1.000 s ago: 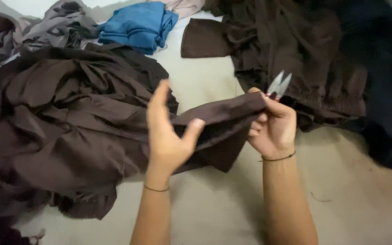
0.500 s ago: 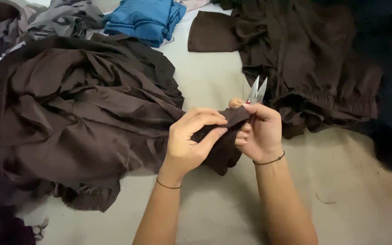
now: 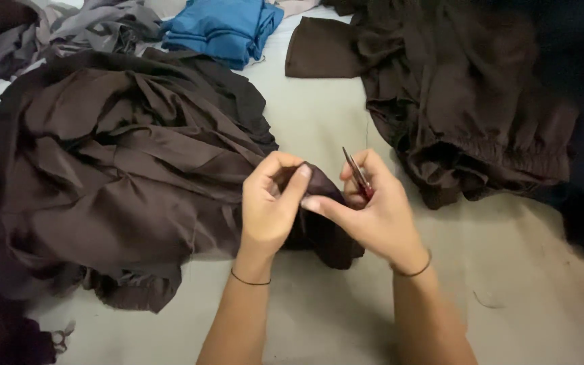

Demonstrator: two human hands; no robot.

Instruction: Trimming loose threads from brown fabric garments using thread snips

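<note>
Both hands have drawn in close together since a second ago, when my left was spread open and flat along a stretched strip of the cloth. Now my left hand [image 3: 268,206] is curled shut around a bunched fold of the brown garment [image 3: 113,176], thumb and fingers pinching it just at the top. My right hand [image 3: 376,213] has come in beside it, its forefinger reaching across to touch the same fold, while the other fingers grip the small thread snips [image 3: 358,174], whose blades point up and away from me. The snips have dropped lower and now sit just beside the fold, so I judge the work has passed from spreading the cloth to picking at one small spot on it.

That garment is dark brown, smooth and slightly shiny, heavily creased, heaped to my left on the pale table [image 3: 319,115], with one end pulled to the middle into my grip. Another brown heap [image 3: 468,101] lies apart at upper right, and blue folded cloth [image 3: 221,27] sits at the far edge.
</note>
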